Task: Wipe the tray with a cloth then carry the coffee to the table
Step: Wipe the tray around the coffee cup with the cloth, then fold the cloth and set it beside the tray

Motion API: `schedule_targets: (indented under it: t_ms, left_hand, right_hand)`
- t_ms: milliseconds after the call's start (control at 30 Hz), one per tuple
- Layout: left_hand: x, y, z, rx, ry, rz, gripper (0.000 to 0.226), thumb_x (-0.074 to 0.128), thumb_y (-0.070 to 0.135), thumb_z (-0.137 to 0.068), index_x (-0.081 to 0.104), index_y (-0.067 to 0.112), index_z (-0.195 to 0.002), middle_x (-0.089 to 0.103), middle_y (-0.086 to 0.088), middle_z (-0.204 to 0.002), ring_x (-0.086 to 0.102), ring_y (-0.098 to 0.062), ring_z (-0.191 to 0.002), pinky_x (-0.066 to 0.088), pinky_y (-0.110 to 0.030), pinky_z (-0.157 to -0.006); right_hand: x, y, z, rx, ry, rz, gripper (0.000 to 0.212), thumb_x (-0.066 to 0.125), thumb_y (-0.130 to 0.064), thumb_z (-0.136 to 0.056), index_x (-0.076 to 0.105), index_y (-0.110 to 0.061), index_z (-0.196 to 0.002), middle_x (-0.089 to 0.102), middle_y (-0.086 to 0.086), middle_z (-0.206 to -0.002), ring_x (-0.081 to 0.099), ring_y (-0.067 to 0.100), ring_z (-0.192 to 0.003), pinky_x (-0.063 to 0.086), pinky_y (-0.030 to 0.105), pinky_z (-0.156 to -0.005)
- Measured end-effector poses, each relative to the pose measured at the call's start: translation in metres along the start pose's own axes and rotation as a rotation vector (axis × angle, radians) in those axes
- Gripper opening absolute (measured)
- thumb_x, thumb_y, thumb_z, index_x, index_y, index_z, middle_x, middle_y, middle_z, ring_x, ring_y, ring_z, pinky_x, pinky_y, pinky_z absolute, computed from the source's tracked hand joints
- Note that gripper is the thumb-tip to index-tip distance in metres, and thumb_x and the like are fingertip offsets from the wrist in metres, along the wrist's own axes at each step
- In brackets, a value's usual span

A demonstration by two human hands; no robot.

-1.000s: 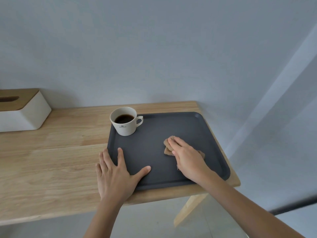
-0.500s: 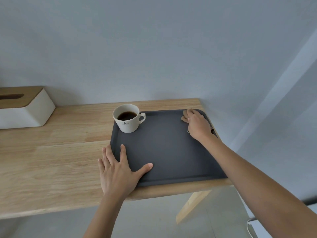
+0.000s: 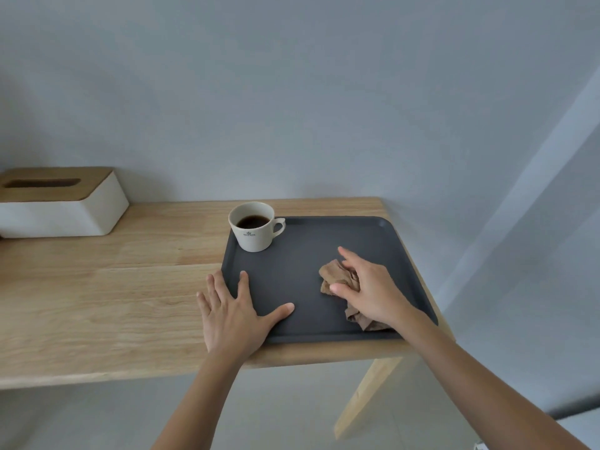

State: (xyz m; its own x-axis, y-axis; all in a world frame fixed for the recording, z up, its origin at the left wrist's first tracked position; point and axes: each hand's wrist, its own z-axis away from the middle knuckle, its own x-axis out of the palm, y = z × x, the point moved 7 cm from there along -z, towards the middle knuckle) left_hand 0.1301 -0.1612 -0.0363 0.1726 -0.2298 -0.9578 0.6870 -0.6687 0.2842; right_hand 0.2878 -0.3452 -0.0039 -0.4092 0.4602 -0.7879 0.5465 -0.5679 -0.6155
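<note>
A dark grey tray [image 3: 302, 274] lies on the right end of a wooden table [image 3: 97, 287]. A white cup of black coffee [image 3: 252, 226] stands upright in the tray's far left corner, handle to the right. My left hand [image 3: 233, 311] lies flat and spread across the tray's near left corner, thumb on the tray floor. My right hand [image 3: 370, 287] rests over a crumpled brown cloth [image 3: 337, 274] on the right half of the tray, thumb and fingers loosely around it. Part of the cloth sticks out behind the wrist.
A white tissue box with a wooden lid [image 3: 58, 203] stands at the table's far left against the grey wall. The table's right edge lies just past the tray, with a slanted wooden leg [image 3: 367, 394] below and floor beyond.
My right hand has pulled the cloth back from the tray's far right corner to the middle right of the tray. The left hand and the cup have stayed put.
</note>
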Motion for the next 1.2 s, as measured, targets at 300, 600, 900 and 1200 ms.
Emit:
schedule_targets:
  t_ms: [300,600,900,1200]
  left_hand:
    - [-0.007,0.053,0.009,0.319,0.010,0.304,0.077,0.055,0.058,-0.084,0.024,0.028,-0.148,0.018,0.001,-0.160,0.002,-0.019,-0.150,-0.007,-0.052,-0.118]
    - [-0.034,0.121,-0.011,0.526,-0.284,1.055,0.025,0.067,0.027,-0.086,0.068,0.014,-0.107,0.073,-0.012,-0.100,0.066,-0.019,-0.096,0.049,-0.045,-0.100]
    - [-0.094,0.127,-0.029,0.656,-0.135,1.019,0.022,0.058,0.032,-0.090,0.063,0.011,-0.082,0.067,-0.005,-0.077,0.061,-0.021,-0.077,0.049,-0.040,-0.079]
    - [-0.104,0.122,-0.064,0.509,-0.129,1.075,0.018,0.061,0.025,-0.091,0.065,0.021,-0.074,0.061,0.003,-0.065,0.054,-0.016,-0.066,0.049,-0.025,-0.063]
  right_hand:
    - [-0.025,-0.018,-0.018,0.051,-0.067,-0.027,0.020,0.066,-0.028,-0.084,0.052,-0.018,-0.075,0.058,-0.004,-0.076,0.056,0.011,-0.071,0.047,0.031,-0.068]
    - [-0.077,-0.034,0.000,-0.035,-0.161,-0.689,0.047,0.060,0.006,-0.087,0.050,-0.014,-0.129,0.064,0.008,-0.093,0.065,0.018,-0.087,0.054,0.029,-0.077]
    - [-0.101,0.000,0.002,0.007,-0.048,-0.506,0.038,0.062,0.002,-0.086,0.064,-0.017,-0.119,0.069,-0.011,-0.087,0.064,0.013,-0.091,0.051,0.035,-0.091]
    - [-0.126,-0.019,-0.011,-0.136,0.298,-0.038,0.020,0.070,-0.023,-0.084,0.065,-0.007,-0.074,0.065,0.005,-0.073,0.057,0.021,-0.071,0.043,0.033,-0.072]
